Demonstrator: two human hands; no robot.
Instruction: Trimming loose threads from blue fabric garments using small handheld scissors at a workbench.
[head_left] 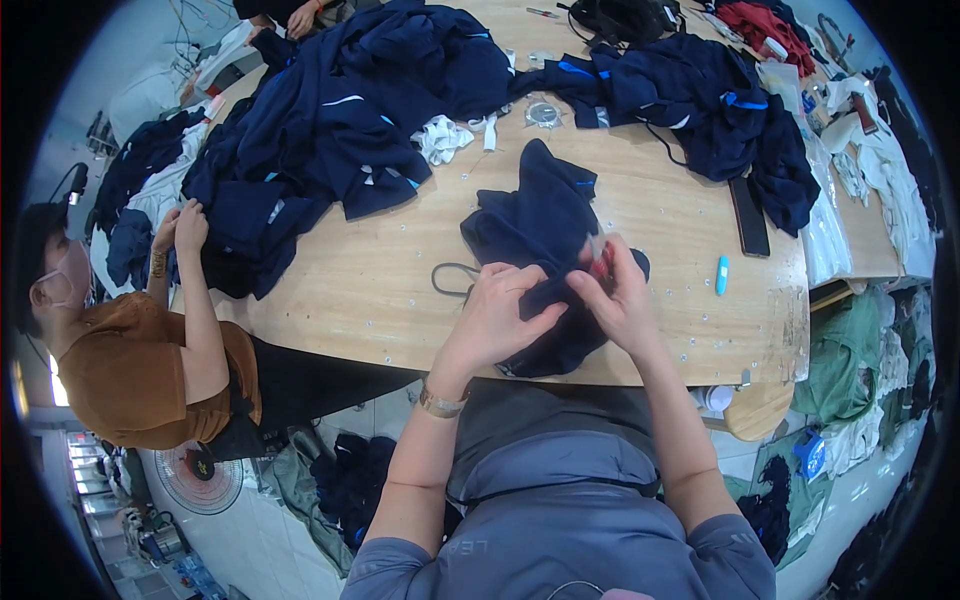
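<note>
A dark navy garment (540, 225) lies bunched on the wooden table (370, 280) right in front of me. My left hand (500, 310) grips a fold of its cloth near the table's front edge. My right hand (618, 292) pinches the same garment just to the right, with a small pale and red item between the fingertips; what that item is I cannot tell. A thin dark cord (450, 272) loops out of the garment toward the left.
Two heaps of navy garments (330, 130) (700, 100) cover the far half of the table. A black flat bar (748, 215), a light blue pen-like item (722, 274) and a tape roll (543, 113) lie near. A person in a brown top (140, 370) handles cloth at the left.
</note>
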